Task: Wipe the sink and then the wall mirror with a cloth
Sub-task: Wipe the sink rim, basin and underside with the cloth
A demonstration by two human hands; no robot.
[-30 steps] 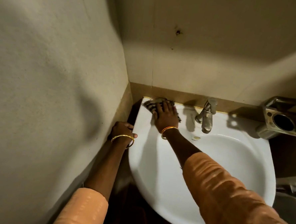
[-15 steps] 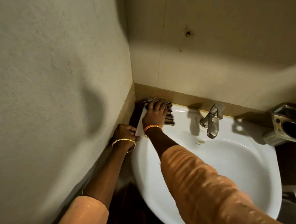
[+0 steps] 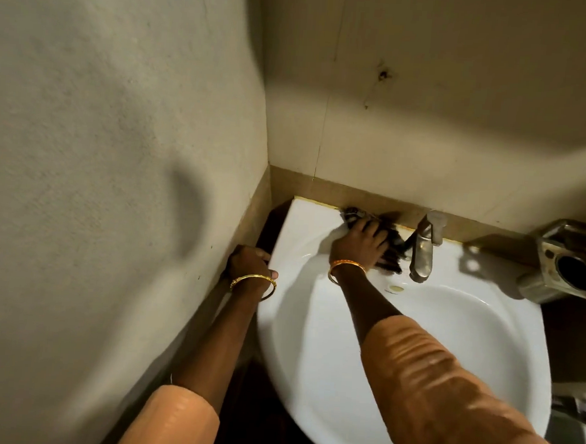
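Since the earlier frames, the right hand and the cloth have shifted along the back ledge of the sink: they were at the back-left corner of the ledge and are now just left of the tap. The corner, previously covered by the cloth, now shows bare white. The left hand has stayed on the sink's left edge.

The right hand lies on top of the cloth with fingers spread and pressed down on it, pinning it flat to the ledge; the fingers are not wrapped round it. The left hand grasps the sink rim at 9 o'clock, fingers curled over the outer side and thumb on the top surface.

The cloth is dark with a lighter checked pattern and a frayed dark fringe. It sits at 12 o'clock on the sink, against the wall strip behind the ledge. The fringe sticks out from under the hand toward 3 o'clock, close to the tap base; contact with the tap cannot be determined. Motion blur hides finer detail.

The sink is white and glossy, with a round basin. A small overflow hole lies below the tap. A metal holder is mounted at 2 o'clock from the basin.
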